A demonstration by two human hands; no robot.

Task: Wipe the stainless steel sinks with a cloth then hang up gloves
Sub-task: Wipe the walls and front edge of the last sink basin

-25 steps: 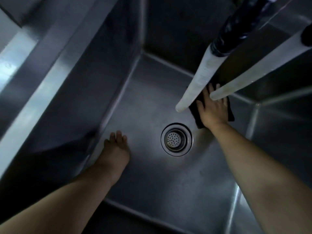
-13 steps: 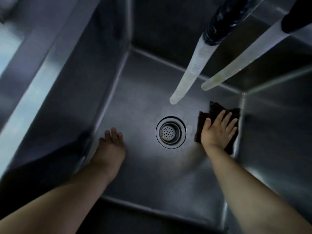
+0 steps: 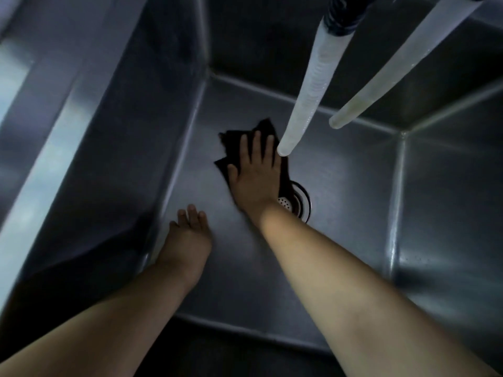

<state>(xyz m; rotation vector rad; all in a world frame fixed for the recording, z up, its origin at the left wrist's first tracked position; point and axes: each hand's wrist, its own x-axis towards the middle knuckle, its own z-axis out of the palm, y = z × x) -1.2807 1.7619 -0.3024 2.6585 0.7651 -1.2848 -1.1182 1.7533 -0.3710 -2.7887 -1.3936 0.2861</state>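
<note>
Deep in a stainless steel sink (image 3: 353,240), wiping the floor of the basin. Right hand (image 3: 254,172) flat on a dark cloth (image 3: 231,144), fingers straight and slightly spread, palm pressing the fabric down onto the steel; no pinch, no curl round the cloth. Cloth bunched under and ahead of the fingers, its loose corners poking out toward the far wall and toward the left wall, its near edge touching the rim of the drain (image 3: 295,202). Drain strainer half hidden behind the right wrist, so just beside and behind the hand, on its right.

Left hand (image 3: 189,235) planted on the sink floor near the left wall, fingers straight and close together, holding nothing, well short of the cloth; probably bracing. Right hand clearly the working one and the only one on the cloth.

2 pale hoses (image 3: 304,104) hanging from above, the nearer one's end overlapping the right fingertips in view; contact or not, cannot tell.

Likely next stroke: dragging the cloth over the floor, with the unwiped span lying to the right past the drain. Risk of snagging the cloth on the strainer. No gloves in sight.
</note>
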